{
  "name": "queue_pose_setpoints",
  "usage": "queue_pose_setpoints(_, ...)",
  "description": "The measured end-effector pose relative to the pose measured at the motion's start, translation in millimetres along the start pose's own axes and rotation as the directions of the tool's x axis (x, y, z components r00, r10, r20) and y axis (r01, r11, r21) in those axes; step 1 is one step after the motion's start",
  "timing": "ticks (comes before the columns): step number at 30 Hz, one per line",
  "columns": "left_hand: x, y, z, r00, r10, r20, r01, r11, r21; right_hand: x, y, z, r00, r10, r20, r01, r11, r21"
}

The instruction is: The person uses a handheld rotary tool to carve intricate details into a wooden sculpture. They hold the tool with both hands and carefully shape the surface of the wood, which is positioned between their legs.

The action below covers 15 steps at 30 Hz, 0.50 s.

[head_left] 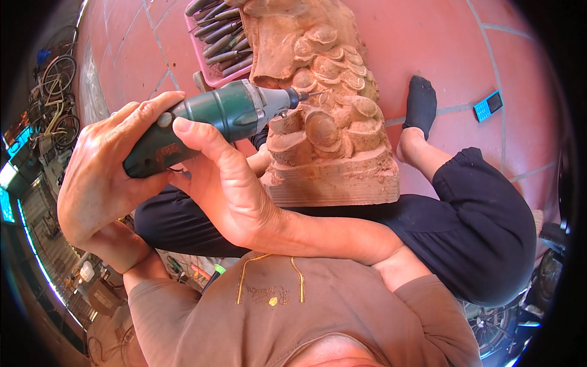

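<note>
A green die grinder (223,113) with a grey nose lies across my view, its thin bit pointing right. My left hand (101,162) wraps the rear of its body. From below, my right hand (229,189) holds the same grinder, thumb laid along the casing and the other fingers mostly hidden behind it. The bit's tip is at the surface of a carved wooden block (330,177); I cannot tell whether it touches. Rounded, overlapping coin-like and lump shapes cover the block, and wood dust lies in its hollows. Its flat near end rests close to my legs.
Beyond the grinder, a pink basket (211,76) of several dark-handled carving tools (223,43) stands beside the block. My foot in a dark sock (420,104) is to the right. A small blue keypad phone (487,107) lies on the red tiled floor (440,37). Bicycles (59,76) stand far left.
</note>
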<state>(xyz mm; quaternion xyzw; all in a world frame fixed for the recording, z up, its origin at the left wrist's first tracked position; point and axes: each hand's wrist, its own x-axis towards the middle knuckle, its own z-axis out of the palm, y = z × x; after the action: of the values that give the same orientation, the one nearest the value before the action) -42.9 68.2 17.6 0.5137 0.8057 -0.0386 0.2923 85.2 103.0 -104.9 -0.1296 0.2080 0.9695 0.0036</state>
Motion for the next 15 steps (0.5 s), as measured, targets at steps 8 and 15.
queue_pose_setpoints(8, 7.6, -1.9, 0.2, 1.000, 0.009, 0.026, -0.008, 1.000, -0.012, 2.0, -6.0, -0.5, 0.998, -0.059, -0.003, 0.059, 0.998, -0.021)
queue_pose_setpoints(15, 8.0, 1.1, -1.8, 0.999, 0.006, 0.054, -0.006, 1.000, 0.005, 1.1, -5.8, -0.8, 0.997, -0.081, 0.009, 0.081, 0.997, 0.009)
